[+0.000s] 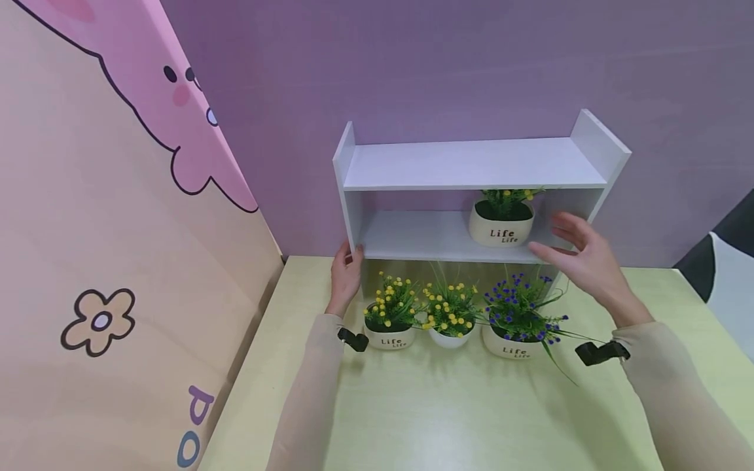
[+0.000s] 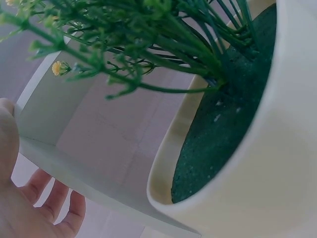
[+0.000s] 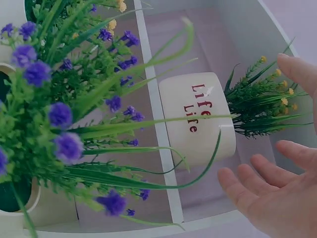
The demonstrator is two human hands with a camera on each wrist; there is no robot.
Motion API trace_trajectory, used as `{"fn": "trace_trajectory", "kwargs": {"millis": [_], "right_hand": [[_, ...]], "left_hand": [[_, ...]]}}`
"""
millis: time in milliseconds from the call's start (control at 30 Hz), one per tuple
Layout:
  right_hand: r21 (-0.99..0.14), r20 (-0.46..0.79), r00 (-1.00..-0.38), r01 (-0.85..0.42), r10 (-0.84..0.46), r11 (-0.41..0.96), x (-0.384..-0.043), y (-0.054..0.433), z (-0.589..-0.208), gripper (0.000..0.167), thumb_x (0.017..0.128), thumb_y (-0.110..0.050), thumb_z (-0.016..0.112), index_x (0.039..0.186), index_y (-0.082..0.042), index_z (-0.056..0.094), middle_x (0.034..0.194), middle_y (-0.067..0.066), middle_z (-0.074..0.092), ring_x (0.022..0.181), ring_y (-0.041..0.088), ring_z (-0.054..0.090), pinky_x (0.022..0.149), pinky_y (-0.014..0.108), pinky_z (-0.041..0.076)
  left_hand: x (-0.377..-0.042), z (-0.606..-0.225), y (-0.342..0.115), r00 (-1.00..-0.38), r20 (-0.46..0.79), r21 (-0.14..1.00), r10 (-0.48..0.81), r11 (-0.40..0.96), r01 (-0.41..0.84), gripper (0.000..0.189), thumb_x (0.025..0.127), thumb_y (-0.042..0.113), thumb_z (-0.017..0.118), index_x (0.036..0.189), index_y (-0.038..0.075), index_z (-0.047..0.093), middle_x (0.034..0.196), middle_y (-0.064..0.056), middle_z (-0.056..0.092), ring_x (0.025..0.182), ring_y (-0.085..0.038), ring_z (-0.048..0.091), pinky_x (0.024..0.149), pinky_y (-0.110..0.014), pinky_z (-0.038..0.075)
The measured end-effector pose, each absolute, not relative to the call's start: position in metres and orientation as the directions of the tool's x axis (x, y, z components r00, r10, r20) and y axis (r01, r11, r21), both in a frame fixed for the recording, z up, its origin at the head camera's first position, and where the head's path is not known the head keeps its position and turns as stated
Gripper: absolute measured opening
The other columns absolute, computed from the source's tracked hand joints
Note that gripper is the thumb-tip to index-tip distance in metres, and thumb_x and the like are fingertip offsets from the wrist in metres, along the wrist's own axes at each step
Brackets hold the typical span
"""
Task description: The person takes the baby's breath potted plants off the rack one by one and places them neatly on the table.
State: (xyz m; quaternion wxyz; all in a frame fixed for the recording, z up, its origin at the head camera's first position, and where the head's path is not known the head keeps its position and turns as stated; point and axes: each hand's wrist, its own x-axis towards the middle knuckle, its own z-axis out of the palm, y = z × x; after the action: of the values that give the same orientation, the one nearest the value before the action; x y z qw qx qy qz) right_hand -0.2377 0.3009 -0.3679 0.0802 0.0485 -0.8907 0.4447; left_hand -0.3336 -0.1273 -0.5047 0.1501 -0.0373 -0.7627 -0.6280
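A white two-tier shelf [image 1: 412, 245] stands against the purple wall. My left hand [image 1: 345, 275] holds the lower part of its left side panel, thumb in front and fingers around the outer side. On the middle board, toward the right, sits a cream oval pot [image 1: 501, 232] marked "Life", holding a yellow-flowered plant [image 3: 262, 101]. Just right of that pot is my right hand [image 1: 589, 261], its fingers spread and apart from it. In the right wrist view that hand [image 3: 282, 183] holds nothing.
Under the shelf on the table [image 1: 448, 412] stand two yellow-flowered pots, a left one [image 1: 390, 338] and a middle one [image 1: 450, 339], and a purple-flowered pot [image 1: 509, 345] with long leaves. A patterned wall [image 1: 147, 261] borders the left; a black and white chair [image 1: 730, 275] is far right.
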Motion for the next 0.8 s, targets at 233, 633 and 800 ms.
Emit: {"fn": "trace_trajectory", "kwargs": {"millis": [233,633,800], "right_hand": [[-0.774,0.173,-0.985,-0.153,-0.027,0.614,-0.245,0.300,-0.361,0.092,0.100,-0.044,0.074,0.169,-0.009,0.025,0.171,0.020,0.036,0.152,0.046,0.042,0.092,0.008,0.040],[-0.788,0.155,-0.986,-0.157,-0.055,0.596,-0.257,0.291,-0.356,0.097,0.099,-0.045,0.076,0.171,-0.010,0.021,0.175,0.015,0.028,0.157,0.044,0.036,0.120,0.064,0.036],[-0.789,0.157,-0.986,-0.155,-0.048,0.594,-0.267,0.286,-0.357,0.099,0.098,-0.046,0.076,0.170,-0.008,0.022,0.174,0.018,0.030,0.156,0.046,0.036,0.120,0.066,0.035]], "left_hand": [[-0.332,-0.504,-0.127,-0.953,0.274,0.947,-0.128,0.211,0.244,0.054,0.112,0.036,0.052,0.161,0.015,0.047,0.144,-0.021,0.062,0.128,-0.038,0.063,0.102,-0.058,0.055],[-0.332,-0.505,-0.127,-0.953,0.278,0.944,-0.122,0.217,0.248,0.054,0.113,0.037,0.052,0.163,0.017,0.046,0.145,-0.021,0.061,0.129,-0.038,0.063,0.104,-0.060,0.054],[-0.331,-0.504,-0.127,-0.954,0.274,0.947,-0.119,0.206,0.246,0.054,0.113,0.037,0.052,0.163,0.018,0.045,0.146,-0.020,0.060,0.130,-0.038,0.062,0.104,-0.060,0.053]]}}
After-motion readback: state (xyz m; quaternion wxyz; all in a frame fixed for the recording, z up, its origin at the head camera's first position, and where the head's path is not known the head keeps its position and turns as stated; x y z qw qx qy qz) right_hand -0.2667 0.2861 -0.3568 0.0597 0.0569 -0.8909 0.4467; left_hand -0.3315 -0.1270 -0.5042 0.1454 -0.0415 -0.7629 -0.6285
